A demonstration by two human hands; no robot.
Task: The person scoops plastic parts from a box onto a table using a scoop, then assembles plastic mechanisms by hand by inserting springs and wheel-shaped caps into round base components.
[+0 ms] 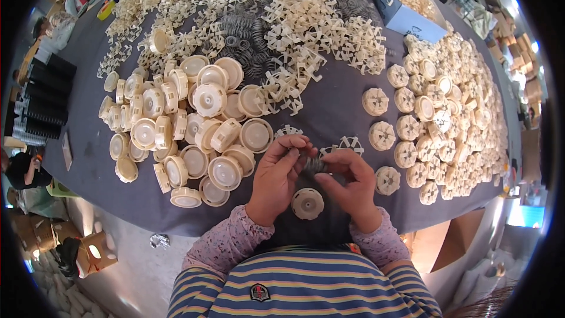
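Note:
Dark grey coil springs [313, 165] sit bunched between my two hands, above the table's near edge. My right hand [354, 184] pinches them with thumb and fingers. Curled on the other side, my left hand [275, 178] has thumb and forefinger pressed together at the springs' left end; its fingertips partly hide what they grip. Just below lies a round cream plastic cap [307, 204] on the cloth, touched by neither hand. Beyond my fingers are loose cream pronged plastic pieces [349, 143], with another [288, 132] behind my left hand.
A heap of cream caps [210, 100] spreads to the left. Pronged pieces [306, 20] and grey springs [250, 38] are piled at the back. Several caps fitted with pronged pieces [382, 135] cover the right side. A blue-white box [412, 9] stands at the far right.

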